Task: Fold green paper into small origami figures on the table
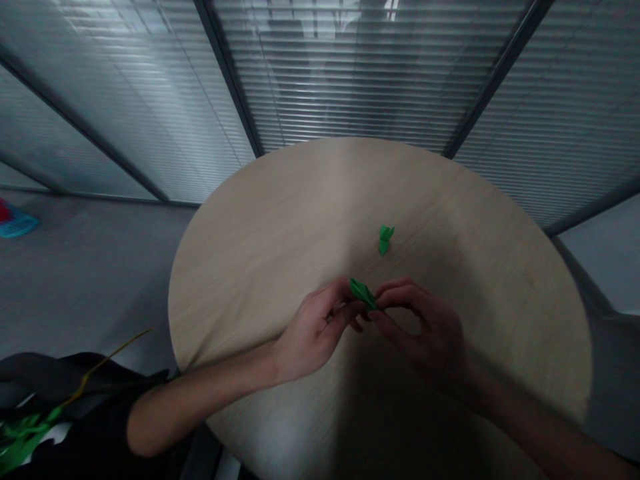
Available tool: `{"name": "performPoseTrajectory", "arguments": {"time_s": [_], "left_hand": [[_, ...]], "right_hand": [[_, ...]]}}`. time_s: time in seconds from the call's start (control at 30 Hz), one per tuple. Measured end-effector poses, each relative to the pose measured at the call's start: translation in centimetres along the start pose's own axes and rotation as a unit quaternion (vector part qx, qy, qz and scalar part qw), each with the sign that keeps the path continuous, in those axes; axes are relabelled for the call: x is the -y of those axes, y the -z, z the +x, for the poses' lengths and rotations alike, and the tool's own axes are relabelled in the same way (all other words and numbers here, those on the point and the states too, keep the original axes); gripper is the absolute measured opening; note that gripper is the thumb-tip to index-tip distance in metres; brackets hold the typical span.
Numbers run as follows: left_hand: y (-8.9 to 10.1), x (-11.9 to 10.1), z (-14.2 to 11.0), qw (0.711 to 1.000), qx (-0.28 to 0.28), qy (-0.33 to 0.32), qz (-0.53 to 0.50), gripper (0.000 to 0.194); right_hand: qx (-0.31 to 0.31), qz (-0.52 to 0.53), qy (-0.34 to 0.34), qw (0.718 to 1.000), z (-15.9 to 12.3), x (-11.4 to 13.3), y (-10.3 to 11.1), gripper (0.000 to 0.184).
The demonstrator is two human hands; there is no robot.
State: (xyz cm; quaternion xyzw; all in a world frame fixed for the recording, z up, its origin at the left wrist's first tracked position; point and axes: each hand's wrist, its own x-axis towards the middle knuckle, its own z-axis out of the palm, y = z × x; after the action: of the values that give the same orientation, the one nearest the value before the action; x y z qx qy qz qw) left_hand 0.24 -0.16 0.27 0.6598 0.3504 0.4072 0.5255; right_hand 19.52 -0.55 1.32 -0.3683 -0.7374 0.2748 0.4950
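A small green folded piece, leaf-like and creased, perhaps paper, is held just above the table between my two hands. My left hand pinches it from the left with thumb and fingers. From the right, my right hand grips its lower end between thumb and fingertips. Both sets of fingertips nearly meet there and cover part of the piece. Just beyond my hands, a second small green folded piece lies on the round wooden table.
Glass panels with blinds stand behind the table. At the lower left, bright green strips and a thin yellow stem lie by a dark chair. A blue and red object rests on the grey floor at far left.
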Motion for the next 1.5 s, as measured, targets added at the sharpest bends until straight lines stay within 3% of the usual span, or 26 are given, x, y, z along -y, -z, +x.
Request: {"name": "performPoseTrajectory", "arguments": {"time_s": [0.13,0.27,0.4,0.57,0.8,1.13,1.27,1.5], "left_hand": [[0.0,-0.2,-0.1,0.999,-0.001,-0.025,0.022,0.016],[0.0,-0.4,-0.1,0.998,-0.007,-0.048,0.04,0.014],[0.0,-0.4,-0.2,0.996,-0.012,-0.047,0.071,0.014],[0.0,-0.3,-0.3,0.993,-0.017,-0.032,0.111,0.016],[-0.2,0.0,-0.3,0.997,-0.031,0.029,0.07,0.021],[-0.1,0.0,0.2,0.997,0.018,0.071,0.03,0.026],[-0.2,0.1,0.3,0.995,0.025,0.089,-0.029,0.03],[-0.2,0.1,0.4,0.983,0.087,0.124,-0.107,0.031]], "right_hand": [[-0.014,-0.032,0.026,0.999,0.0,0.4,0.2,0.012],[-0.023,-0.017,0.006,1.0,0.0,0.5,0.2,0.01],[-0.033,0.069,-0.069,0.995,-0.2,0.2,-0.1,0.007],[-0.039,0.177,-0.187,0.965,-0.5,-0.1,-0.5,0.01],[0.038,0.154,-0.232,0.96,-0.2,-0.2,-0.5,0.016],[0.033,0.164,-0.267,0.949,-0.4,-1.2,-0.7,0.026],[0.083,0.177,-0.263,0.945,-0.1,-1.4,-0.3,0.027],[0.172,0.199,-0.283,0.922,0.4,-1.1,0.3,0.029]]}}
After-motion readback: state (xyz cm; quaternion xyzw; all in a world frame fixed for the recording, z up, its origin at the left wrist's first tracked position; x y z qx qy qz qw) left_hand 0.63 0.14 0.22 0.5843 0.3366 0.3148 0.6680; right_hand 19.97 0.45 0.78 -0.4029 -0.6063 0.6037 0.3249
